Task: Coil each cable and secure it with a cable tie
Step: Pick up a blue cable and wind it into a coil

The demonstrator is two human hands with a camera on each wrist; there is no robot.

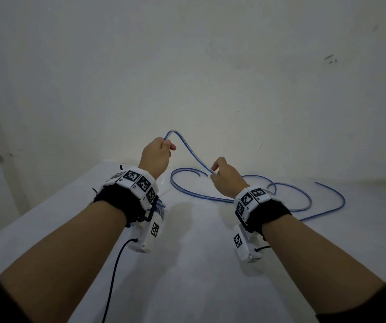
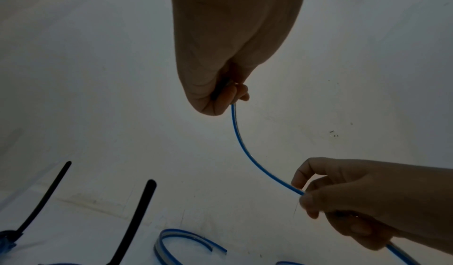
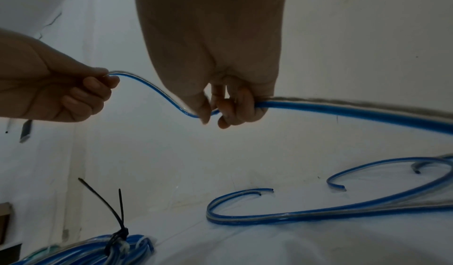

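Observation:
A blue and clear flat cable (image 1: 188, 149) arches in the air between my two hands above a white table (image 1: 187, 264). My left hand (image 1: 158, 155) grips one end of it, raised higher; the same hand (image 2: 220, 94) shows in the left wrist view with the cable (image 2: 239, 139) running down from it. My right hand (image 1: 220, 171) pinches the cable lower and to the right, seen close as my right hand (image 3: 220, 110) curled round the cable (image 3: 343, 110). The rest of the cable lies in loose loops (image 1: 292, 199) on the table behind my right wrist.
A coiled blue cable bundle (image 3: 98, 249) bound with black cable ties (image 3: 117, 220) lies on the table under my left wrist. More loose cable pieces (image 3: 269, 211) curve across the table. A white wall (image 1: 210, 78) stands close behind the table.

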